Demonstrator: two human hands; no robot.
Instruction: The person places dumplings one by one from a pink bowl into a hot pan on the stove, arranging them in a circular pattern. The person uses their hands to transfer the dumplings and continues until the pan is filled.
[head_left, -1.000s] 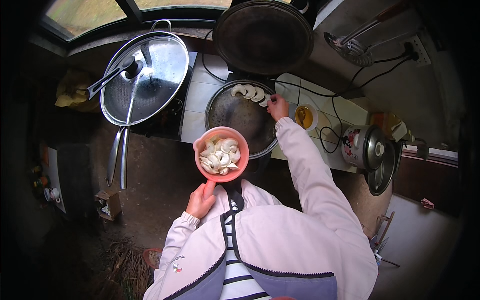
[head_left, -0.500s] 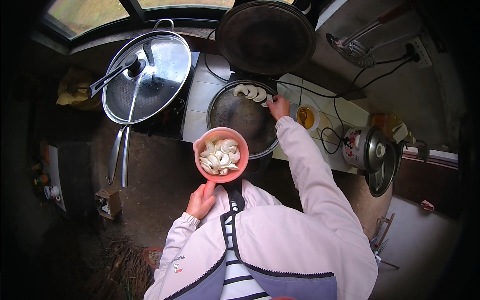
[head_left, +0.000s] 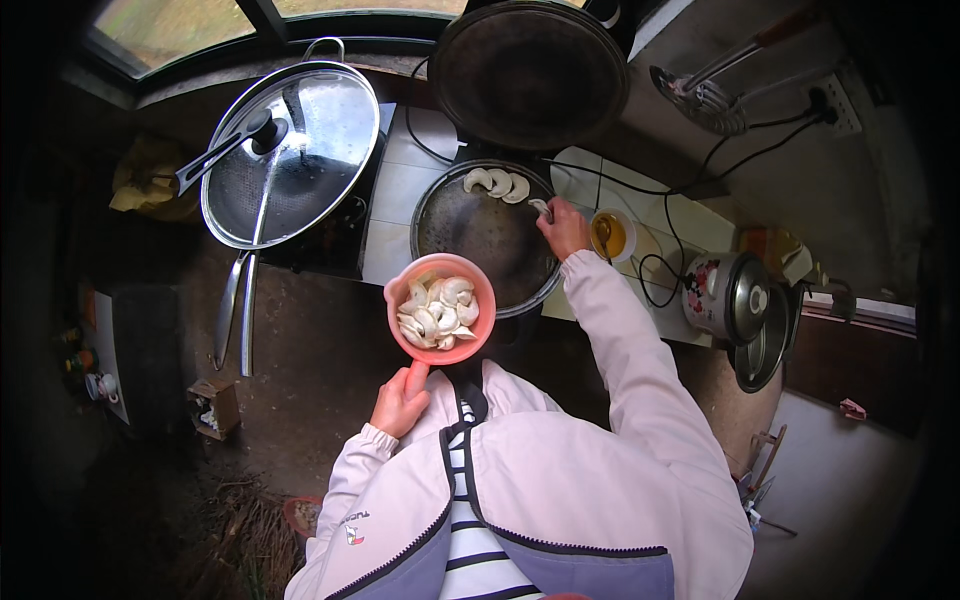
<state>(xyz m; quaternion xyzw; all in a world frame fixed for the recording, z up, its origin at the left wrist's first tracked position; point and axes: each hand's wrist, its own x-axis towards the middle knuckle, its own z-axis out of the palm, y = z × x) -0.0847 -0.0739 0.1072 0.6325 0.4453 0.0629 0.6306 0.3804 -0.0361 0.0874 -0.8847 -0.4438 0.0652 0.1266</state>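
Single dumpling (head_left: 540, 207): pinched by right hand (head_left: 566, 230) near right edge of griddle (head_left: 462, 232), lower right of dumpling row (head_left: 498, 183). Left hand (head_left: 401, 402): gripping pink dipper (head_left: 440, 264)

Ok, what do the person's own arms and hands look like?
Both the left hand and right hand are bare, without gloves. The left sleeve and right sleeve are long, loose and pale pink, gathered at the wrists, part of a jacket with a dark zip. No cables run along either arm.
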